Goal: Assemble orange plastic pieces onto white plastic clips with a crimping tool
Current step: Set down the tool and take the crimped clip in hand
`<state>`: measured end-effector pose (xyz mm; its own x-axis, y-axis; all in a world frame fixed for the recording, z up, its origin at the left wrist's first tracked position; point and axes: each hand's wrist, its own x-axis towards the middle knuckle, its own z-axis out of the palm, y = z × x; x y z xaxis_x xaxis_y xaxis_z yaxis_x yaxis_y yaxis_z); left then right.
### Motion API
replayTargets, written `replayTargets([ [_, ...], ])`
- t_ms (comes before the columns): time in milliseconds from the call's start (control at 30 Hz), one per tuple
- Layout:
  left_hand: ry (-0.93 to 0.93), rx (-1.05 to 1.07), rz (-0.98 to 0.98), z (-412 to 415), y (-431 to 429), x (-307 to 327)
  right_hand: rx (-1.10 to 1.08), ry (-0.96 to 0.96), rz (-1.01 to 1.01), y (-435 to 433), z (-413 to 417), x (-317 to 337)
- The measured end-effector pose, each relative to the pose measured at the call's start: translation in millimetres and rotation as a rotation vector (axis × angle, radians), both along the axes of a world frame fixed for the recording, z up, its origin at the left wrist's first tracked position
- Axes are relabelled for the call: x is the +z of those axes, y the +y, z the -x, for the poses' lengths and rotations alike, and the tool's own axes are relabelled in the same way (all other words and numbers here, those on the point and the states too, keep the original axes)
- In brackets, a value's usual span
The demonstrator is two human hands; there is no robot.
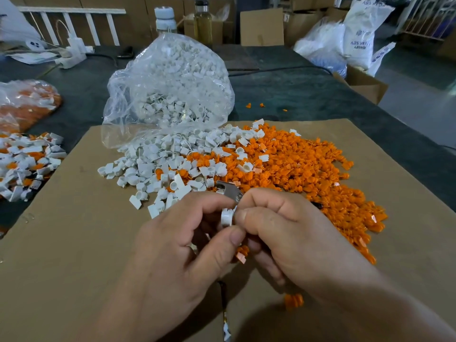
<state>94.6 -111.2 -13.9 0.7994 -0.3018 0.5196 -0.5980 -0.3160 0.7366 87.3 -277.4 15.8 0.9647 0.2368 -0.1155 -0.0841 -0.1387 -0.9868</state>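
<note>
My left hand [182, 245] pinches a white plastic clip [227, 215] between thumb and fingers. My right hand [288, 233] meets it from the right, fingertips on the same clip, and is closed around the crimping tool, whose metal jaw [228, 190] sticks up above the fingers. An orange piece [243, 253] shows below the clip, under my right hand's fingers. A pile of loose white clips [162, 164] lies ahead on the cardboard sheet [74, 243], with a larger pile of orange pieces [308, 169] to its right.
A clear bag of white clips [170, 82] lies open behind the piles. At the left are a bag of orange parts [27, 104] and a heap of white and orange parts [27, 164]. One orange piece [293, 301] lies near my right wrist. Boxes and sacks stand behind the table.
</note>
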Motion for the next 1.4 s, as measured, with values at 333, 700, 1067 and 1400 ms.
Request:
replayTargets([
  [333, -0.006, 0.103, -0.152, 0.2, 7.0, 1.8, -0.016, -0.063, 0.087, 0.2, -0.3, 0.5],
  [700, 0.095, 0.126, -0.054, -2.5, 7.1, 1.4, -0.086, -0.337, 0.387, -2.7, 0.7, -5.3],
  [1067, 0.287, 0.652, 0.012, -40.6, 39.2, -15.7, -0.272, -0.437, 0.474, -9.9, -2.5, -15.3],
  [1400, 0.138, 0.396, -0.086, -22.2, 20.5, -7.5, -0.243, -0.255, 0.208, -13.2, -4.7, -8.8],
])
